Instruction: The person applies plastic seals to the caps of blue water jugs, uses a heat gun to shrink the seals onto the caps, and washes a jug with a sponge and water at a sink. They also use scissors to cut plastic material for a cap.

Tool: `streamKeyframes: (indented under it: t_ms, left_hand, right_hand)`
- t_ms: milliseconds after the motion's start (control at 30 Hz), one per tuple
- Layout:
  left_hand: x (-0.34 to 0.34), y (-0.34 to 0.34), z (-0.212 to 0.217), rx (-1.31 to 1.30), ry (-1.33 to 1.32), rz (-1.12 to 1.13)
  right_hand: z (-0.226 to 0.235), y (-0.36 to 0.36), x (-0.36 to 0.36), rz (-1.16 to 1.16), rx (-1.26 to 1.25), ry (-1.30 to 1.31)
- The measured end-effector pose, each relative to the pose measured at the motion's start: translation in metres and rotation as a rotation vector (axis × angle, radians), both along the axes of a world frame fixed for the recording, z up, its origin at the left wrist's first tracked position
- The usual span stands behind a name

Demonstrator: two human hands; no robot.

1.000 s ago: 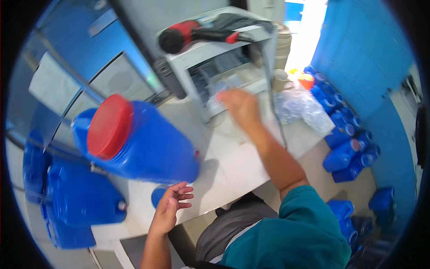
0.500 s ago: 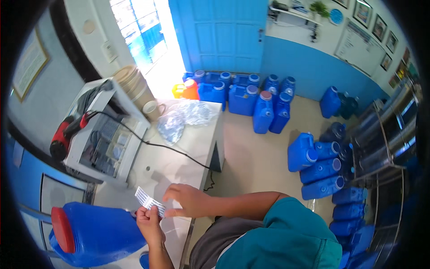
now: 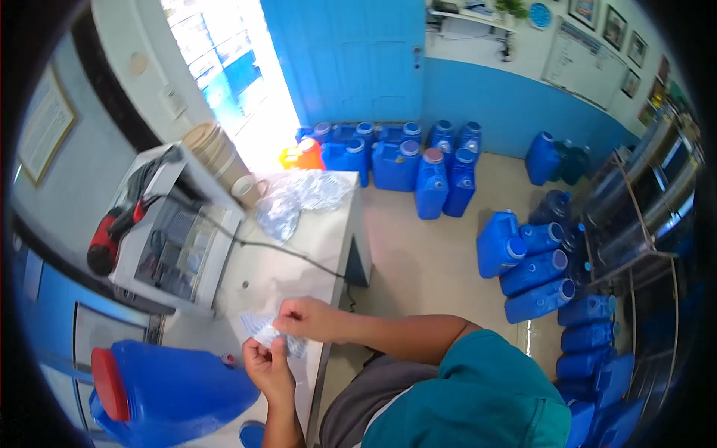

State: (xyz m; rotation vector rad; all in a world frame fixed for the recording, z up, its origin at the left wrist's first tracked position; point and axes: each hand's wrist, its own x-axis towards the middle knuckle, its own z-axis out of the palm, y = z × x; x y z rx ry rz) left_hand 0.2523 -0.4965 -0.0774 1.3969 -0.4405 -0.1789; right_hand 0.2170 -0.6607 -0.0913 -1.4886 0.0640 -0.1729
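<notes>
Between the hands (image 3: pixel 306 319), a white strip (image 3: pixel 261 331) slants down rightward.

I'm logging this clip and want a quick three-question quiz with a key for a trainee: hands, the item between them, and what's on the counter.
1. True or false: the left hand and the right hand both have fingers on the thin printed film.
2. Which hand is nearer the large blue container?
3. What lies next to the mug on the counter?
A) a folded towel
B) crumpled clear plastic
C) a roll of tape

Key:
1. True
2. The left hand
3. B
</notes>
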Motion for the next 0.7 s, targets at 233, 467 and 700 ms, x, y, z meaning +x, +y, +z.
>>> streamKeyframes:
  t_ms: [233,467,700]
  left_hand:
    - [0.035,0.063,-0.005,0.181,-0.065,0.199]
    - [0.019,0.123,0.082,0.095,0.055,-0.229]
    - [0.014,0.214,0.206,0.629,-0.582,-0.265]
  right_hand:
    - [0.046,-0.021,0.037,0.522,0.063,-0.083]
    - [0.132,-0.006,0.088,1.124,-0.138,-0.043]
    - [0.251,0.036,0.133,1.197,-0.708,-0.67]
